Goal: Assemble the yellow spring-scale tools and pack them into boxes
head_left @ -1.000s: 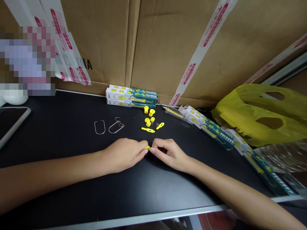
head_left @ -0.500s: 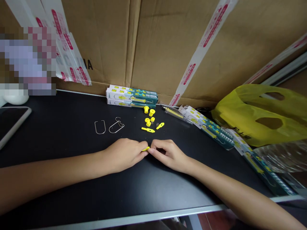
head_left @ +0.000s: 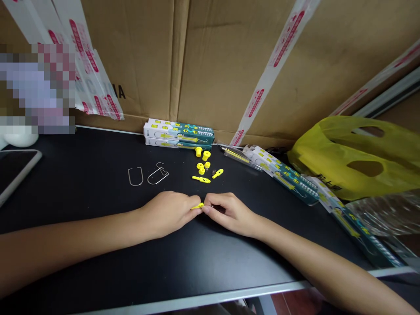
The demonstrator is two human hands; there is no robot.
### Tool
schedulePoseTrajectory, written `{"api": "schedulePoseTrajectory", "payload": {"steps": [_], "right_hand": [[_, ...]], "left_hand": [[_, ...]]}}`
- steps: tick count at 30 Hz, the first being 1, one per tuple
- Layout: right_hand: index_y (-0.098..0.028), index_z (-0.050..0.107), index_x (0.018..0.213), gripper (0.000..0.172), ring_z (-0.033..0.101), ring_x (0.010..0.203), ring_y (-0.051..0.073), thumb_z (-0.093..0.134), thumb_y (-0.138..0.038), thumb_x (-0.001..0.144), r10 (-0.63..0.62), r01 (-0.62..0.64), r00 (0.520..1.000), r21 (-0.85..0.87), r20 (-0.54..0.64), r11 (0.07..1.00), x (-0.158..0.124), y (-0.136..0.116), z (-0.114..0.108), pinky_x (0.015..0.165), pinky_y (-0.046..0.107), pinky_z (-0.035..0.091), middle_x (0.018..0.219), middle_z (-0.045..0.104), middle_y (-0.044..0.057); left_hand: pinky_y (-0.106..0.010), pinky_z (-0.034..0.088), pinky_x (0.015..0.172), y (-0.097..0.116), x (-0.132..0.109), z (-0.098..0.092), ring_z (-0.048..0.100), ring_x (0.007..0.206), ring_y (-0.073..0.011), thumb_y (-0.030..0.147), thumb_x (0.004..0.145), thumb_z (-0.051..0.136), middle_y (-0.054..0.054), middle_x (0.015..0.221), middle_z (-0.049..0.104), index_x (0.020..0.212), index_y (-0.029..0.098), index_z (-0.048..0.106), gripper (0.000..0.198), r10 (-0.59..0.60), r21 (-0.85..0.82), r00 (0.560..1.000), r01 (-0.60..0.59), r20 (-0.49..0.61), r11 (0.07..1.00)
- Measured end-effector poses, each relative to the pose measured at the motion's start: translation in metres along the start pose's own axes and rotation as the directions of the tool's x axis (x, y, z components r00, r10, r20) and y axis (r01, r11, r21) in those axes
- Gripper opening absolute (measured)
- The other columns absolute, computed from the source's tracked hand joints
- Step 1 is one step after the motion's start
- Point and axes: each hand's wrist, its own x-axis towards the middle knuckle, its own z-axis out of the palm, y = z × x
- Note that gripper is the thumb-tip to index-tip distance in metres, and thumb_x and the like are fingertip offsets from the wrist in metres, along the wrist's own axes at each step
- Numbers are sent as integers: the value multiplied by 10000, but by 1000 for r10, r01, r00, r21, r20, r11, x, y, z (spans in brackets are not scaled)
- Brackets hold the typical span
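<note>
My left hand and my right hand rest on the black table, fingertips meeting. Between them is a small yellow plastic piece; the left fingers pinch it. The right fingers are pinched at its end on something too small to make out. Just beyond lie several loose yellow plastic parts, a tiny metal spring and two bent wire clips.
Stacked printed boxes stand against the cardboard wall. More packets trail along the right beside a yellow plastic bag. A phone lies at the left edge. The table's front edge runs across the bottom.
The hands have barely shifted; more of the yellow piece now shows between the fingertips. The view tilted slightly.
</note>
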Motion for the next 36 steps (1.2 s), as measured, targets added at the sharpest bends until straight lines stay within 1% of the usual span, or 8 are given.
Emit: {"api": "schedulePoseTrajectory", "payload": {"steps": [10, 15, 20, 23, 28, 31, 33, 36], "right_hand": [[-163, 487, 696, 289, 382, 557, 73, 457, -287, 956, -4, 5, 999, -28, 32, 1000, 1, 1, 0, 553, 201, 311, 623, 436, -38], [-156, 509, 707, 287, 412, 557, 70, 454, -275, 962, -7, 7, 1000, 4, -11, 1000, 0, 0, 2, 559, 192, 328, 628, 469, -30], [-156, 499, 704, 279, 431, 565, 71, 453, -253, 962, -44, 43, 996, -15, -73, 999, -2, 1, 6, 571, 190, 337, 633, 467, -27], [-158, 496, 701, 288, 435, 571, 76, 443, -261, 965, -28, 26, 996, -28, -89, 999, -2, 2, 8, 577, 195, 342, 632, 464, -25], [-161, 514, 725, 269, 443, 574, 75, 459, -281, 960, 36, -37, 998, -18, -51, 999, 0, 2, 6, 573, 196, 341, 645, 490, -27], [-172, 528, 800, 159, 430, 555, 68, 524, -267, 928, 67, -66, 998, 26, -17, 997, 0, 2, 1, 541, 184, 331, 641, 490, -47], [-177, 518, 822, 118, 410, 537, 61, 563, -249, 904, 70, -70, 998, 52, 9, 996, 0, 1, -2, 521, 176, 320, 629, 468, -61], [-174, 500, 778, 155, 391, 542, 59, 556, -243, 905, 44, -47, 997, 50, 61, 998, 1, -1, -7, 525, 178, 315, 633, 451, -59]], "left_hand": [[-275, 405, 575, -1, 1, 1, 671, 710, -212, 339, 982, 348, -19, 746, 667, 825, 184, 552, 300, 9, 7, 1000, -9, -11, 1000], [-283, 408, 579, -1, 2, 2, 670, 700, -216, 351, 984, 335, -17, 734, 661, 812, 188, 547, 317, -14, 27, 1000, 14, -8, 1000], [-290, 417, 592, -2, 2, 4, 674, 719, -225, 349, 985, 329, -30, 751, 670, 817, 185, 549, 322, -9, 31, 1000, 9, -5, 999], [-298, 423, 594, -3, 2, 5, 677, 725, -232, 343, 986, 327, -31, 761, 672, 825, 185, 551, 318, -10, 30, 1000, 10, -5, 999], [-304, 430, 594, -2, 2, 3, 679, 724, -237, 344, 988, 320, -35, 760, 674, 834, 177, 565, 334, -12, 37, 1000, 12, 3, 999], [-302, 433, 602, 0, 1, 1, 679, 731, -231, 335, 987, 331, -34, 779, 681, 843, 173, 578, 329, -2, 29, 1000, 1, 11, 1000], [-299, 431, 601, 0, 2, 0, 679, 733, -228, 330, 985, 342, -35, 788, 686, 847, 171, 586, 323, 0, 25, 1000, 0, 18, 1000], [-295, 423, 591, -1, 3, 0, 680, 737, -229, 328, 982, 353, -34, 791, 690, 844, 171, 592, 317, 15, 19, 1000, -15, 16, 1000]]}}
